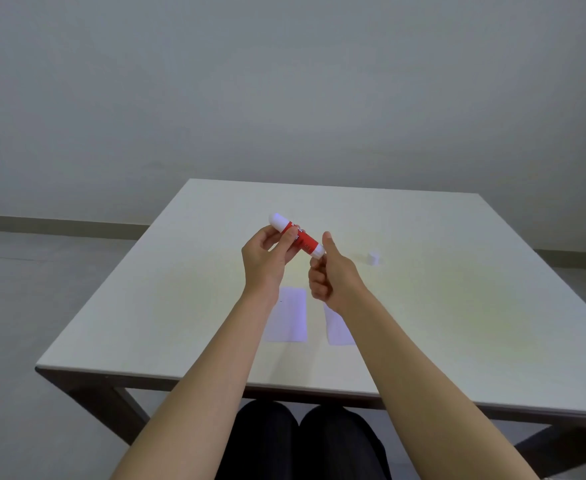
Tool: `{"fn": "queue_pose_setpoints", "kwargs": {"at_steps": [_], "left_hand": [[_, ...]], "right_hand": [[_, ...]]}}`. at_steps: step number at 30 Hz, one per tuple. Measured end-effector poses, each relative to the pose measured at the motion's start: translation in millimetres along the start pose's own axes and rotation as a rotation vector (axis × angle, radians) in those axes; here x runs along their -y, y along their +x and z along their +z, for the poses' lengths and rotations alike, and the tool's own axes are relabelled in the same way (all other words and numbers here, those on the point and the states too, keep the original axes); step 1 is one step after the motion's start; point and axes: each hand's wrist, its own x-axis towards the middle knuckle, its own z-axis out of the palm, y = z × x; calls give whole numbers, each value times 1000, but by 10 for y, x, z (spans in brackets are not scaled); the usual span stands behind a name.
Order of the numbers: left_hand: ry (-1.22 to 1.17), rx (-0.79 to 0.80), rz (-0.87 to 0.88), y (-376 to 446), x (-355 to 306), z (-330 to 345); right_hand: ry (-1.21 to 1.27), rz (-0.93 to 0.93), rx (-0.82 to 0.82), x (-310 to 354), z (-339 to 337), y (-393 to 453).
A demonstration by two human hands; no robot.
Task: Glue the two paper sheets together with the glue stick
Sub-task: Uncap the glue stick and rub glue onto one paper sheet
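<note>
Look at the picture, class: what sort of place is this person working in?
Probably a bare indoor room, perhaps an office or study space: a plain pale table, a blank grey wall with a skirting board, and a grey floor.

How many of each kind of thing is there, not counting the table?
Glue stick: 1
Paper sheets, left sheet and right sheet: 2
Small white cap: 1
Hands, left and right: 2
Total: 6
</note>
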Motion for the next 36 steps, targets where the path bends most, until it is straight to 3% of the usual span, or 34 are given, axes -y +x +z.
{"fn": "queue_pose_setpoints", "kwargs": {"at_steps": [6, 12, 16, 20, 23, 26, 32, 36], "left_hand": [[18, -34, 7, 32, -38, -49], [8, 71, 5, -44, -19, -38], [-51, 53, -14, -56, -19, 12], [-54, -21, -12, -19, -16, -20], [135, 1, 21, 1, -17, -94], [331, 181, 29, 52, -48, -309], [1131, 583, -190, 97, -7, -1103], [1337, 756, -136, 32, 124, -1134]], "right_hand": [[12, -256, 108, -12, -34, 0], [148, 93, 12, 24, -30, 12], [89, 64, -107, -45, 24, 27], [326, -44, 113, -24, 4, 17], [305, -159, 243, -6, 11, -13], [257, -267, 217, -13, 13, -21], [-257, -495, -107, -149, -135, -20], [-428, -554, -157, -439, 13, -41]]}}
